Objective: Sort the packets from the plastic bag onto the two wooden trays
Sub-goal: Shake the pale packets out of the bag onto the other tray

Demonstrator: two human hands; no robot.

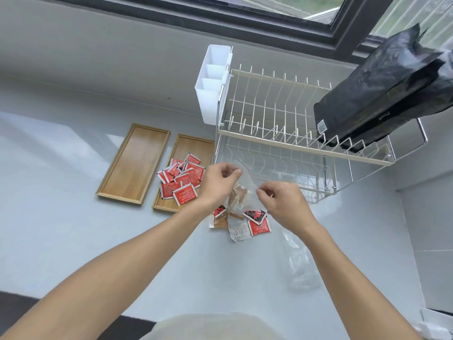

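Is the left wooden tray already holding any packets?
No, the left wooden tray shows only bare wood, while the red packets lie on the right tray.

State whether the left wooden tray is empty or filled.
Empty: the left rectangular wooden tray shows bare wood; the red packets lie on the other.

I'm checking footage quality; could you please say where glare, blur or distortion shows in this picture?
Head view: daylight glare whitens the counter left of the empty tray; wide-angle bending curves the window frame; the clear plastic bag is faint; the black pouch blurs at its top.

packets (182,184) on right tray (193,144), rack (282,133) right
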